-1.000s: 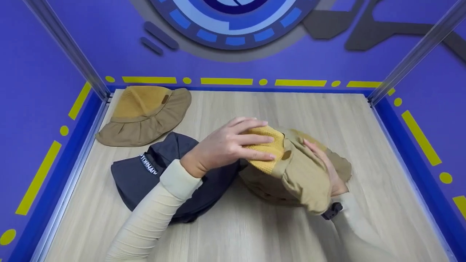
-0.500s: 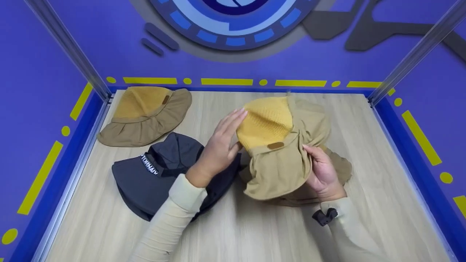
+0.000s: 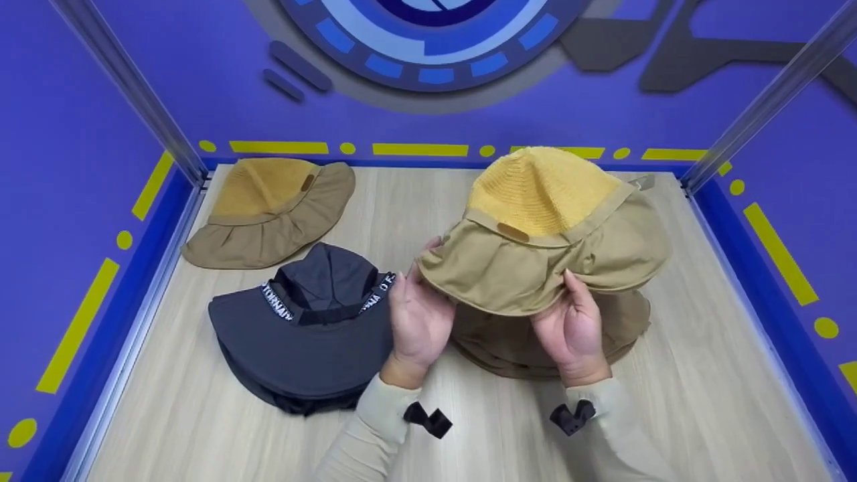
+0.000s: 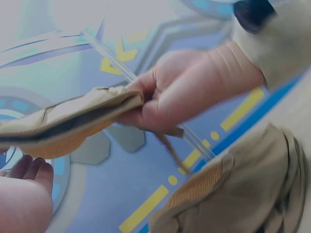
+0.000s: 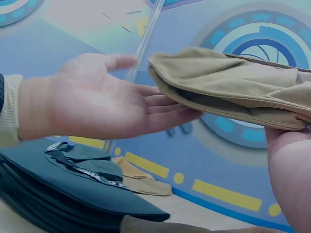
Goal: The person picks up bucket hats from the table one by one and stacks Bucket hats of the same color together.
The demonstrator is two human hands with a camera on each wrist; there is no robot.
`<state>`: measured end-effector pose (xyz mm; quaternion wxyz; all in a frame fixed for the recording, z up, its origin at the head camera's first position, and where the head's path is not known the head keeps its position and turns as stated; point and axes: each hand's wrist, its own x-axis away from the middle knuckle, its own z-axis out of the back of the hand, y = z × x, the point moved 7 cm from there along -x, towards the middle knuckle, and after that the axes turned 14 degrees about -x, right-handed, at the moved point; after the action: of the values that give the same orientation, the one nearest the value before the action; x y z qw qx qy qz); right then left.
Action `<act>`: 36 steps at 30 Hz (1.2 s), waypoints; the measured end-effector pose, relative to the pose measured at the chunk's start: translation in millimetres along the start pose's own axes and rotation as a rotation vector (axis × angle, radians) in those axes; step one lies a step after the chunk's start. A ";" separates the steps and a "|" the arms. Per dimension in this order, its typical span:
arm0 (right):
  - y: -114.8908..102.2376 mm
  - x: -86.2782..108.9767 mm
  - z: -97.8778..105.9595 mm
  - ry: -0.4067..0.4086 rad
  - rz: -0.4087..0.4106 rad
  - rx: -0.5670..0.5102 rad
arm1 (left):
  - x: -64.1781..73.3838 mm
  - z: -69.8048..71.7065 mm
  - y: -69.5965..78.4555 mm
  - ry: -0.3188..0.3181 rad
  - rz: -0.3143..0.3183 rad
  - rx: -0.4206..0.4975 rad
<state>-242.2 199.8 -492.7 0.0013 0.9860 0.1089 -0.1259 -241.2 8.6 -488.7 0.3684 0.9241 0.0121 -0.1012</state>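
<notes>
The right hand (image 3: 569, 328) pinches the yellow-crowned hat (image 3: 542, 194) at its brim's 6 o'clock; the left hand (image 3: 422, 321), palm up and fingers extended, supports 8 o'clock. Within half a second the hat has swung crown-away, its brim opening out, seemingly easier to handle evenly. Below it lie brown hats (image 3: 495, 341); dark hats (image 3: 301, 341) at 8, the far hat (image 3: 261, 207) at 9.

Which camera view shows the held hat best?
The head view, because the held hat shows its yellow crown, brown tag and brim. The left wrist view shows the brim nearly edge-on and some crown; the right wrist view, mainly brim, cut off.
</notes>
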 end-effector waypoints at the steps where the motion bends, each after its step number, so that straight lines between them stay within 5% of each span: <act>1: 2.8 1.3 0.9 -0.004 -0.009 0.005 | -0.4 -0.7 -0.9 0.024 -0.019 0.017; 7: 15.1 9.0 6.1 -0.055 -0.098 0.043 | 2.3 4.9 -4.5 0.222 -0.047 -0.008; 10: 16.1 11.0 5.1 -0.088 -0.128 0.083 | 4.9 9.9 -2.5 0.266 -0.045 -0.012; 20: -21.3 10.2 -7.7 -0.181 -0.131 0.187 | 1.6 13.9 14.1 0.098 -0.111 -0.082; 29: -73.4 0.5 -22.3 -0.108 -0.135 0.099 | -3.7 22.0 14.0 0.026 -0.060 -0.101; 32: -90.2 -1.5 -21.5 -0.004 -0.080 0.225 | -4.4 23.3 12.3 0.002 -0.052 -0.119; 36: -115.1 -1.2 -15.8 0.217 0.033 0.604 | -5.7 23.9 8.9 -0.029 -0.047 -0.165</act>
<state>-264.2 312.4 -474.3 -0.3011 0.9511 0.0503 -0.0467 -250.2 -13.9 -498.5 0.4408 0.8886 0.0367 -0.1215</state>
